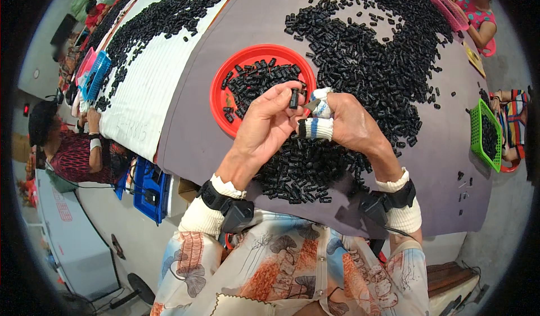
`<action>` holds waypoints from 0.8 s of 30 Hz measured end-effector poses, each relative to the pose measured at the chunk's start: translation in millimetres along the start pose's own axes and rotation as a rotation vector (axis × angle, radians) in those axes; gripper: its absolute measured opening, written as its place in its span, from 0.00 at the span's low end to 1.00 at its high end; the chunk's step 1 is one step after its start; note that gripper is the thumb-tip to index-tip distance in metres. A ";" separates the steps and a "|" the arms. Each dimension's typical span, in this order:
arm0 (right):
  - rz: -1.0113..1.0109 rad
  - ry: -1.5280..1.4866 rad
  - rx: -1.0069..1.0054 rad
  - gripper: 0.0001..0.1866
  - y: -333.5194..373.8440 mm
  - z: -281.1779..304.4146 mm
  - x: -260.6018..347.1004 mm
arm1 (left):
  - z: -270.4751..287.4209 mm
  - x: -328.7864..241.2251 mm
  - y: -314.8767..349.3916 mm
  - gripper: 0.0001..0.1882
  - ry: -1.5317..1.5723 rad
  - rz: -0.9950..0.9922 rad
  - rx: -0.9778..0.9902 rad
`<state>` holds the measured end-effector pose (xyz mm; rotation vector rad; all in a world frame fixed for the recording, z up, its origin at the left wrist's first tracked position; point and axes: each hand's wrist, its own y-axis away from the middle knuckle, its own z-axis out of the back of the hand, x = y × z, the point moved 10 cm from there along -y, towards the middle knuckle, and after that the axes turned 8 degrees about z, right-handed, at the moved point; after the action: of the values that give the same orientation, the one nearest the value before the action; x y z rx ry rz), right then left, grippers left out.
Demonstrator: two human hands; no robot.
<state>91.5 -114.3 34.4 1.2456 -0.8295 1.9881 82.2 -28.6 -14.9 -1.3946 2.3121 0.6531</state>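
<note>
My left hand (pixel 267 116) pinches a small black cylindrical plastic part (pixel 294 99) upright between thumb and fingers. Close against it is my right hand (pixel 357 119), closed round a small grey blade-like tool (pixel 311 105) whose handle is mostly hidden by the fingers. White and blue cloth covers (pixel 318 128) wrap the right thumb and a finger. Behind the hands sits a round red tray (pixel 218 74) with many similar black parts in it. A large heap of black parts (pixel 365 68) spreads over the grey tabletop (pixel 191 119), reaching under my hands.
A white-covered table (pixel 149 91) at the left bears more black parts and a blue basket (pixel 97 75). A co-worker (pixel 79 147) sits there. Another person is at the far right, near a pink basket (pixel 444 6). A green basket (pixel 486 133) stands by the right edge.
</note>
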 end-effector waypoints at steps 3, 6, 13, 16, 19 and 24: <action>-0.041 0.063 0.001 0.12 4.0 7.0 -13.1 | 8.7 -4.3 -1.0 0.11 0.000 -0.008 0.000; 0.051 0.129 -0.104 0.10 7.0 24.9 -17.7 | 31.8 -17.2 -2.1 0.12 -0.087 -0.014 -0.072; -0.176 0.021 -0.166 0.09 17.7 42.7 -36.6 | 58.5 -37.8 1.0 0.12 -0.135 -0.070 -0.200; -0.145 -0.043 -0.187 0.12 12.2 32.3 -28.6 | 29.9 -22.9 -1.4 0.12 -0.081 -0.033 -0.036; -0.090 -0.089 -0.227 0.19 6.2 26.8 -17.1 | 11.6 -12.6 -2.3 0.13 -0.038 0.000 0.068; 0.055 -0.117 -0.228 0.21 -2.8 16.8 2.7 | -2.6 -0.2 -7.9 0.14 -0.048 0.003 0.031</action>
<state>101.5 -125.3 43.2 1.2254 -1.1247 1.8165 89.2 -33.1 -14.2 -1.3473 2.2772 0.6414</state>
